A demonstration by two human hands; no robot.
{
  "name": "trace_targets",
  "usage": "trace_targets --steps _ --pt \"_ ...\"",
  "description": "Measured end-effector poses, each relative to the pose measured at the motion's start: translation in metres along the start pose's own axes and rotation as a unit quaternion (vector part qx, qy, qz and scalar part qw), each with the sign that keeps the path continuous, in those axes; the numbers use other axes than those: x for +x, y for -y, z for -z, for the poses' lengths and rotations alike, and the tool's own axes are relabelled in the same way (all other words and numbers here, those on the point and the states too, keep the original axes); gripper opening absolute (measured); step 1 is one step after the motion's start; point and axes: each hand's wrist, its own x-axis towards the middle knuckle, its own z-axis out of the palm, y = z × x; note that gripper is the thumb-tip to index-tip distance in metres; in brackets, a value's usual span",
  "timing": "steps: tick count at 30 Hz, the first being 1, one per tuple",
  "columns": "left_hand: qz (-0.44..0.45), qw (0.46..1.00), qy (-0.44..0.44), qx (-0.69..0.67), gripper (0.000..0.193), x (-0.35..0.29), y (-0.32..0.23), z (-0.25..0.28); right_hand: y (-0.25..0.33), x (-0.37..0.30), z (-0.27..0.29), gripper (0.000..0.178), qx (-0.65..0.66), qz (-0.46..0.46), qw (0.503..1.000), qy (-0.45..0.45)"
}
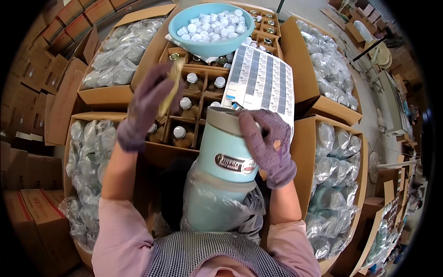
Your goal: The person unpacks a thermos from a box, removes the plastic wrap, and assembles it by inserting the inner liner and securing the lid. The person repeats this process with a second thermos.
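A: State the right hand (272, 145).
B: Gloved, clamped on the grey rim of a pale blue canister (219, 143), at the upper right side.

A: Canister's position?
B: Before the torso, rim uppermost, on the near side of the bottle box (168, 151). A clear bag (254, 199) surrounds its lower part.

A: Left hand (152, 101)?
B: Gloved, raised at the box's left side. A blurred yellow strip (170, 90) shows at its fingers; whether they are clamped on it or apart, I cannot tell.

A: Surroundings?
B: White-capped bottles (186, 109) stand in the box's compartments. Beyond, a blue basin (207, 48) holds white caps (214, 27). A printed sheet (263, 76) lies over the box's right part. Cartons (303, 161) of bagged goods (334, 184) stand on both sides.
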Motion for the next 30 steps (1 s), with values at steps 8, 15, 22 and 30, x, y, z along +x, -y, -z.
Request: trace_targets --steps 8,15,22,30 --pt "-0.104 0.961 0.011 0.257 0.018 -0.125 -0.032 -0.058 0.047 -0.017 0.001 0.023 -0.049 -0.055 0.997 -0.008" --pt "-0.100 0.975 0.020 0.198 0.012 -0.139 -0.029 -0.063 0.061 -0.024 0.006 0.028 -0.050 -0.088 0.995 0.003" --pt "-0.057 0.954 0.043 0.291 0.021 -0.127 -0.057 -0.075 0.052 -0.029 0.007 0.030 -0.027 -0.138 0.990 0.006" --pt "-0.470 0.847 0.116 0.220 0.027 -0.148 -0.126 -0.077 0.047 -0.028 0.013 0.024 0.009 -0.147 0.989 0.010"
